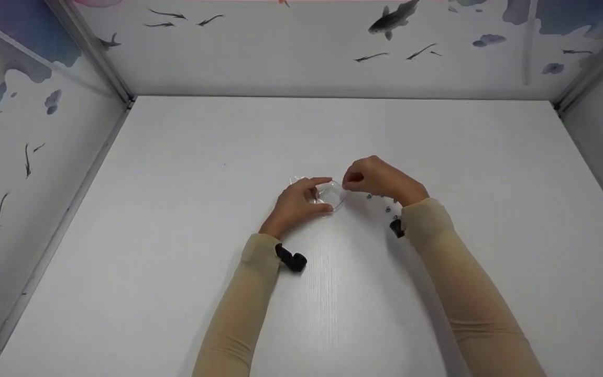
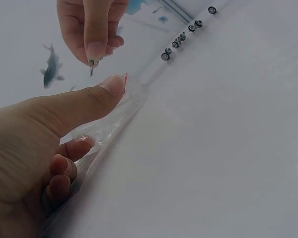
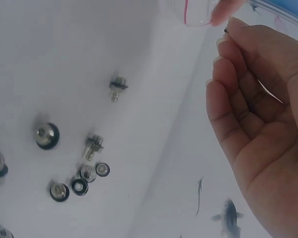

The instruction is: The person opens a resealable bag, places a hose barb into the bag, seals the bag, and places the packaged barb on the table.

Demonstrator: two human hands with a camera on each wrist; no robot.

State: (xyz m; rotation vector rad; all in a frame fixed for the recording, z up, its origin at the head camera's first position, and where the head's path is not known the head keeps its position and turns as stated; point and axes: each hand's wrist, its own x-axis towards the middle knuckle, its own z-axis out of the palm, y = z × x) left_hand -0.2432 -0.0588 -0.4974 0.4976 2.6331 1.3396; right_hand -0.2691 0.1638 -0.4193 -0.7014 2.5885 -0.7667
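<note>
In the head view my left hand [image 1: 296, 203] holds a clear plastic zip bag [image 1: 331, 195] with its mouth spread, thumb and fingers apart at the rim. A red line runs along the bag's edge, visible on the bag [image 3: 198, 14] in the right wrist view. Just right of the mouth is my right hand [image 1: 377, 177]. Its thumb and forefinger pinch a tiny metal part [image 2: 93, 62], mostly hidden by the fingertips; its exact kind cannot be made out. The left wrist view shows the left thumb [image 2: 102, 96] along the bag's edge, with the other fingers curled below.
Several small metal fittings with dark rings [image 3: 118, 85] lie loose on the white table [image 1: 175, 209], under and beside the right wrist. Panels with fish prints [image 1: 393, 21] stand at the back and left. Each wrist carries a black camera mount [image 1: 293, 260].
</note>
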